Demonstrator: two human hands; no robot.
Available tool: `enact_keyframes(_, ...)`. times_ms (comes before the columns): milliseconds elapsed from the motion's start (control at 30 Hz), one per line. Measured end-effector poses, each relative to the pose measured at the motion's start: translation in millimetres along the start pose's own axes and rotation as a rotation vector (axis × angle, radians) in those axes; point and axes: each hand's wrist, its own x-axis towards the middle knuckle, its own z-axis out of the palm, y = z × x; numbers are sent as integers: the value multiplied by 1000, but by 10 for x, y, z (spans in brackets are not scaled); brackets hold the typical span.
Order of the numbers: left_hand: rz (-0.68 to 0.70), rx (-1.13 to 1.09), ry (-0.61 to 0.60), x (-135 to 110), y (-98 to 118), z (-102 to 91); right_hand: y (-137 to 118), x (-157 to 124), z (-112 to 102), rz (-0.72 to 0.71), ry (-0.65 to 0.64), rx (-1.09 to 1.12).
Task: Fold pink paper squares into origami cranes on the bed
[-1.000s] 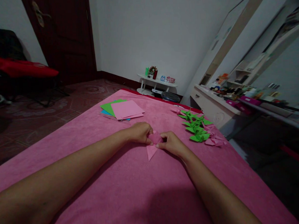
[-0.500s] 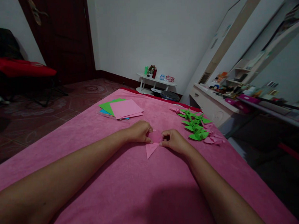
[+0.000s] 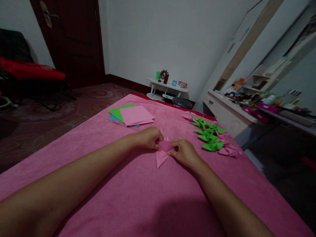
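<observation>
A partly folded piece of pink origami paper (image 3: pixel 165 146) lies on the pink cloth (image 3: pixel 119 189), with one pointed flap toward me. On its left side my left hand (image 3: pixel 150 138) is closed, thumb and fingers pinching the edge. My right hand (image 3: pixel 183 150) grips the opposite edge, its thumb pressed near the lower fold. Beyond my left hand rests a stack of square paper sheets (image 3: pixel 137 115), pink on top with green and blue beneath. To the right of my right hand sit several folded green paper cranes (image 3: pixel 212 144) and pink paper cranes (image 3: pixel 229 150).
A low white shelf (image 3: pixel 169 86) with small items stands by the far wall. On the right is a dressing table (image 3: pixel 225 107) crowded with bottles and boxes. A chair with a red cover (image 3: pixel 37 71) and a dark door (image 3: pixel 74 42) are at the left.
The view has shifted slightly, so the scene sits a little further right. My right fingers have closed in on the paper, and a small point now shows at its far end.
</observation>
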Motion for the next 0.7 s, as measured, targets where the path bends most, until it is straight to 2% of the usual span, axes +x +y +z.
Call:
enact_keyframes(200, 8, -31, -20, -21, -16, -40, -53, 1, -21, -41, 7, -88)
enact_keyframes(433, 97, 118, 12, -3, 26, -13, -115, -14, 43, -48, -12, 19)
enact_keyframes(567, 136, 194, 44, -12, 84, -27, -95, -14, 72, 0, -8, 51)
enact_keyframes(700, 129, 212, 54, -14, 129, -36, -80, -5, 113, 29, 3, 99)
